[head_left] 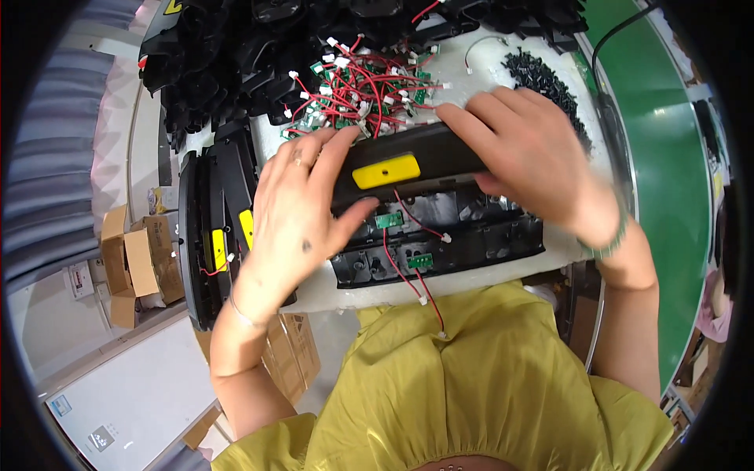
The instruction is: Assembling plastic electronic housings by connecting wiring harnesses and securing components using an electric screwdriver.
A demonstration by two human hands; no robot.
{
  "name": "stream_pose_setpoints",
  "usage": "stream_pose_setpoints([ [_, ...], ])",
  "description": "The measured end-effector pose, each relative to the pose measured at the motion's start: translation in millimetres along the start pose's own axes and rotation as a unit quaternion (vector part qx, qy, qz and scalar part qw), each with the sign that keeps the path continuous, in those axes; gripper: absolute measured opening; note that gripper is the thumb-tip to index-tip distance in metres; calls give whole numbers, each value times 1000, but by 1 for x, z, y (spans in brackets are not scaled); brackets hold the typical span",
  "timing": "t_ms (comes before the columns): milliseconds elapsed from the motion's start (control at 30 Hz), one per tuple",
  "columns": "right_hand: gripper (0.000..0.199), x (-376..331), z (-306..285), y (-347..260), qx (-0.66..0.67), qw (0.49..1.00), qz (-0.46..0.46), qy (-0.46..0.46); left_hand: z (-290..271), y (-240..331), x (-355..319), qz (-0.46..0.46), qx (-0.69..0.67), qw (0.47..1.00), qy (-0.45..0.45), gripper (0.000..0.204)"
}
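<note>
A long black plastic housing (449, 147) with a yellow insert (369, 176) is tilted up between my hands. My left hand (297, 196) grips its left end, thumb along the lower edge and fingers over the top. At the right end my right hand (534, 153) holds it, fingers above and thumb below. Close in front lie more black housing parts (487, 253), showing their hollow inner side. Two small green circuit boards (420, 261) sit on these parts, and red-and-black wires (395, 265) with white plugs run from them toward me.
Behind my hands is a tangled heap of wired circuit boards (369, 86). Black screws (542, 78) are piled at the right, and black plastic shells (228, 63) crowd the far side. More housings with yellow inserts (219, 250) stand left. An open cardboard box (149, 259) is beyond the table.
</note>
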State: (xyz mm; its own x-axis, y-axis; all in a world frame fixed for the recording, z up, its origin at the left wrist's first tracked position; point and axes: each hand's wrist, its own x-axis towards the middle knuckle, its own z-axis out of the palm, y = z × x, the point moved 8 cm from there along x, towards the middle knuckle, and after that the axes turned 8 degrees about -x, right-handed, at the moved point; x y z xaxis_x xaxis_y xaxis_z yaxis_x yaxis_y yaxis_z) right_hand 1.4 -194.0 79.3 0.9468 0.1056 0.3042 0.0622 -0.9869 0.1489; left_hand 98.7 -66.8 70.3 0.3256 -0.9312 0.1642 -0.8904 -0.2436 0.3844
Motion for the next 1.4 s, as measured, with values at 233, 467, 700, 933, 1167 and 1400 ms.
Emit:
stream_pose_setpoints([
  [233, 72, -11, -63, -26, -38, 998, 18, 47, -3, 42, 6, 26, 65, 995, 66, 88],
  [467, 50, -46, -83, -9, 42, 981, 41, 186, -70, -28, -55, -182, -52, 969, 159, 91],
  [700, 54, -63, 23, -72, 270, 950, -92, -122, -72, -92, -116, -291, 96, 937, 170, 83],
  [933, 24, -77, 26, -83, 198, 977, -78, -21, -57, -53, -101, -220, 284, 926, 117, 52],
  [1167, 21, -85, 26, -79, 186, 979, -78, -16, 57, 42, -88, -56, -60, 988, -127, 77],
  [1400, 25, -81, -43, -62, 238, 969, -59, -36, 47, 54, -101, -126, -394, 872, -261, 47],
])
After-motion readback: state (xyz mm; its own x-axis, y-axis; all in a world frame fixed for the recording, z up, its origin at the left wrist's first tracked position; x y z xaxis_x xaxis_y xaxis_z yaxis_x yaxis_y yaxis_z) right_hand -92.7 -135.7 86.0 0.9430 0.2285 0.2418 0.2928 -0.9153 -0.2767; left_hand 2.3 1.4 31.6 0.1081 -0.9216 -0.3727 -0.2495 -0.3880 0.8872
